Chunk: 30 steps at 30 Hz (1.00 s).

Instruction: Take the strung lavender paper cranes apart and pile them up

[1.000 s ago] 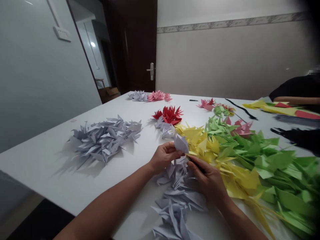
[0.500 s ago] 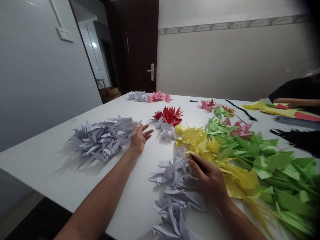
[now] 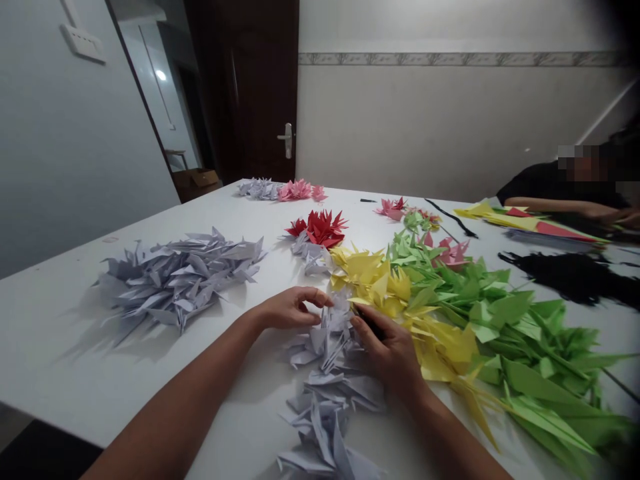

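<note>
Nearest to us, a row of pale lavender-grey, sharp-pointed folded-paper pieces (image 3: 320, 427) runs up the smooth white bench (image 3: 240, 387) from the lower edge of view to between our two hands. To the right of it we record a band of bright yellow pointed folded-paper pieces (image 3: 370, 273), and beyond that, along the right side, a broad bank of light green leaf-like folded-paper pieces (image 3: 525, 373). Our right hand (image 3: 361, 313) is closed around a slim dark object (image 3: 369, 323), mostly hidden by the fingers, with its fingertips beside the far end of the lavender-grey row. Our left hand (image 3: 324, 312) is unclenched, thumb and forefinger curved and parted, fingertips at the same end; we cannot tell whether they touch the paper. Well to the left lies a wide heap of pale lavender-grey folded paper (image 3: 180, 280). On the far right we note a tangled black fringed pile (image 3: 575, 275). Past the yellow band sits a cluster of deep red spiky folded paper (image 3: 323, 230). Farther right, flat yellow and red paper sheets (image 3: 545, 225) lie before a co-worker's bare forearm (image 3: 555, 205). Near the far edge rests a cluster of pink folded paper (image 3: 300, 190). Behind the bench stands a dark brown door (image 3: 245, 87) with a silver lever handle (image 3: 287, 140).
</note>
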Each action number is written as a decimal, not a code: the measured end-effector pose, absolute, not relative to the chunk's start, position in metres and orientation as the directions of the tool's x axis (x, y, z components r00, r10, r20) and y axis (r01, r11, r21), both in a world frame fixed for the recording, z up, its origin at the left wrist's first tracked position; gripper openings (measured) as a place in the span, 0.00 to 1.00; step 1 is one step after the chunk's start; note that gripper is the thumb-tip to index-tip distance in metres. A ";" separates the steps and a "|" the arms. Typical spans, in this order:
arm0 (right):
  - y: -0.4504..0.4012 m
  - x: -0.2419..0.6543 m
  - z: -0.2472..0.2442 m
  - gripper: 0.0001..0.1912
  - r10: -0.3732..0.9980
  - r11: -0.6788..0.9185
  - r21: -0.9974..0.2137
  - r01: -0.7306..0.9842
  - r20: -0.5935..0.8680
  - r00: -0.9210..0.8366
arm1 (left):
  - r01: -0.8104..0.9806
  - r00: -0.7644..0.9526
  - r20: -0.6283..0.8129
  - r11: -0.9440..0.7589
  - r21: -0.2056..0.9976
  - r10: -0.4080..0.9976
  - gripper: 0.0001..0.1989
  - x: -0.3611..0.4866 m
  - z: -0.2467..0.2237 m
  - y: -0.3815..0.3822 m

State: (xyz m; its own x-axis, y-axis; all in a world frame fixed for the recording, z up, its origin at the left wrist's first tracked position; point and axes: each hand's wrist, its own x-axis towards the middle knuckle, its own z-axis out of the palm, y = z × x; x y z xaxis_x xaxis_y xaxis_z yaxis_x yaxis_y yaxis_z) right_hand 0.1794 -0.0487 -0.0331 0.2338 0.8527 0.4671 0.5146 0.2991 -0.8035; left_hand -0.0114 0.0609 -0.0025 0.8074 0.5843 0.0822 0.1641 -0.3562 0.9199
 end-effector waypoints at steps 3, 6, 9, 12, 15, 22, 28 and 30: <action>-0.049 0.179 -0.032 0.17 0.856 0.302 -0.803 0.513 0.465 0.225 | 0.124 0.789 0.067 -0.265 0.956 0.610 0.19 -0.005 -0.011 0.060; -0.049 0.180 -0.031 0.18 0.862 0.304 -0.804 0.511 0.460 0.211 | 0.103 0.779 0.054 -0.213 0.971 0.624 0.23 0.000 -0.017 0.057; -0.050 0.180 -0.030 0.17 0.861 0.305 -0.803 0.512 0.463 0.211 | 0.110 0.777 0.057 -0.224 0.968 0.627 0.20 0.004 -0.018 0.055; -0.050 0.179 -0.030 0.16 0.857 0.310 -0.801 0.512 0.468 0.214 | 0.120 0.773 0.062 -0.242 0.963 0.631 0.19 0.006 -0.019 0.053; -0.050 0.178 -0.030 0.16 0.857 0.305 -0.806 0.508 0.465 0.223 | 0.105 0.796 0.049 -0.217 0.970 0.604 0.17 0.006 -0.018 0.051; -0.049 0.179 -0.033 0.16 0.861 0.306 -0.816 0.490 0.457 0.224 | 0.091 0.821 -0.016 -0.103 0.991 0.571 0.09 0.003 -0.018 0.055; -0.050 0.181 -0.033 0.18 0.853 0.276 -0.825 0.493 0.447 0.270 | -0.025 0.736 0.051 -0.049 0.999 0.675 0.10 -0.002 -0.020 0.065; -0.050 0.181 -0.032 0.18 0.850 0.275 -0.826 0.493 0.448 0.277 | 0.004 0.796 0.022 -0.042 0.999 0.605 0.13 -0.005 -0.018 0.066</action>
State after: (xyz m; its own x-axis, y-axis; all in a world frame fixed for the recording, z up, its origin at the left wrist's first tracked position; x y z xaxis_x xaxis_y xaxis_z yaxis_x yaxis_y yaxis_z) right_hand 0.1812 -0.0502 -0.0321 0.2765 0.8501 0.4481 0.4927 0.2749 -0.8256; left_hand -0.0051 0.0660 -0.0183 0.7957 0.6053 0.0217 0.0044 -0.0416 0.9991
